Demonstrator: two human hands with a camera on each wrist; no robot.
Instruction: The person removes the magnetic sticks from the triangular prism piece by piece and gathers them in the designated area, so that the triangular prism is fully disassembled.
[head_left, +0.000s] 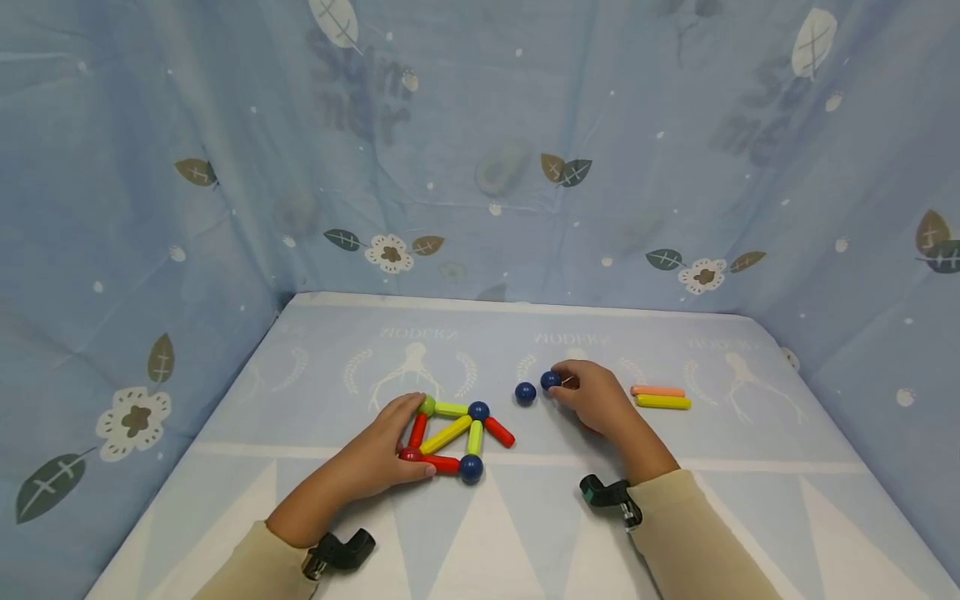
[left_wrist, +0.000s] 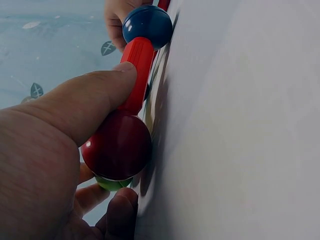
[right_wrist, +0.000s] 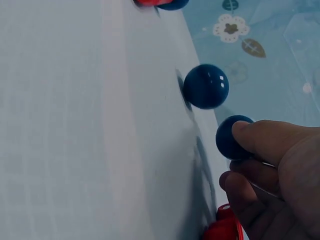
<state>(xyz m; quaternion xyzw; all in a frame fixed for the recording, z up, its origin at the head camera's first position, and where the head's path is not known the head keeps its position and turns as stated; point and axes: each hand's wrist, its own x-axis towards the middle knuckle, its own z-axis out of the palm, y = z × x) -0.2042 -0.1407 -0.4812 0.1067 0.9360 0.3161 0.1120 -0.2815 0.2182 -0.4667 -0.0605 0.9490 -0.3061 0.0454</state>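
Note:
On the table lies a flat frame of coloured rods and balls. Its corners are a green ball [head_left: 427, 405], a red ball [head_left: 410, 454] and two blue balls, the nearer blue ball [head_left: 471, 468] at the front. A yellow rod [head_left: 446, 435] crosses it diagonally. My left hand [head_left: 386, 446] holds the frame's left side, its thumb on the front red rod [left_wrist: 137, 75] and other fingers round by the green ball. To the right, my right hand [head_left: 596, 398] pinches a separate blue ball [right_wrist: 231, 137] between thumb and fingers. Another loose blue ball [head_left: 525, 393] sits just left of it.
An orange rod [head_left: 657, 391] and a yellow rod [head_left: 663, 402] lie side by side right of my right hand. Red pieces [right_wrist: 222, 227] show beneath that hand in the right wrist view. A patterned blue curtain [head_left: 480, 150] hangs behind the table.

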